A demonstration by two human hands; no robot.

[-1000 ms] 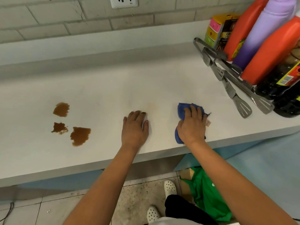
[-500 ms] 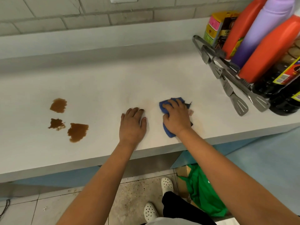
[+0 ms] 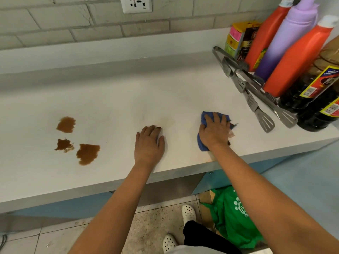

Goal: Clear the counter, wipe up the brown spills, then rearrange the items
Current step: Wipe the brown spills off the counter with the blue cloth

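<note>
Both hands are laid on the white counter [image 3: 110,99] near its front edge. By the right hand [image 3: 214,132] a bunched blue cloth [image 3: 202,145] is pressed flat to the surface, the fingers spread over it rather than curled round it; the left hand [image 3: 149,143] is rested palm-down with straight fingers and nothing is held in it.

The wiping step is judged to be in hand. A faint brownish smear can be made out between the hands, while three brown spills [image 3: 88,153] are left untouched well to the left, lying close together. The next move is judged to call for the cloth to be carried leftward, past the resting left hand, which stands in that path and would have to be lifted or shifted.

At the far right the cleared items are crowded together: two orange bottles [image 3: 297,57], a purple bottle [image 3: 286,37], dark sauce bottles [image 3: 315,105], a yellow box [image 3: 240,37] and metal tongs [image 3: 256,99], whose tips lie near the cloth. A wall socket [image 3: 136,4] is seen above.
</note>
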